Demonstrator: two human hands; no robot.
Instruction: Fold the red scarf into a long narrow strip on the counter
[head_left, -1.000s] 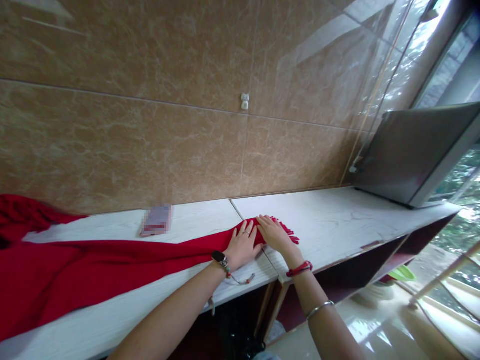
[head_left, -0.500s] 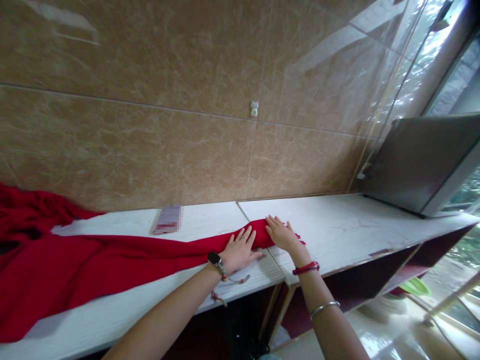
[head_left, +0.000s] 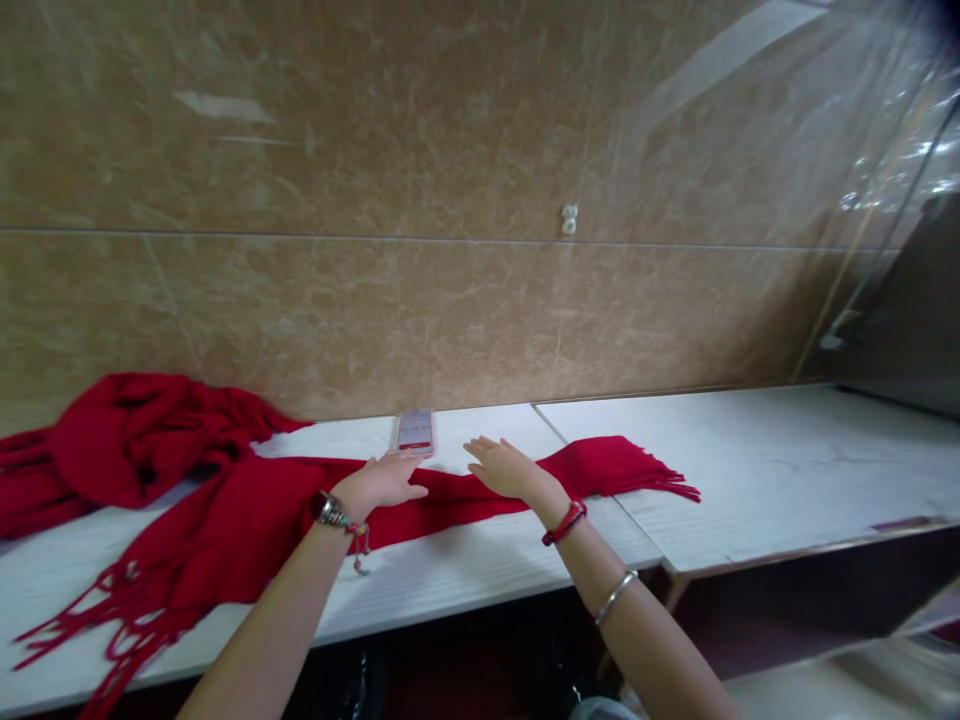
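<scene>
Counter (head_left: 750, 450) extending beyond red scarf (head_left: 450, 502), fringe (head_left: 133, 663) at front edge (head_left: 450, 609), left hand (head_left: 382, 483), right hand (head_left: 506, 468) above, fingers (head_left: 487, 451) spread

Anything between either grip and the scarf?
Nothing visible: left grip and right grip are over the scarf; contact is unclear. The phone lies past its far edge, toward the wall, not between.

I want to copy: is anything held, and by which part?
Nothing is held: the left hand and right hand are open over the long red fringed cloth.
</scene>
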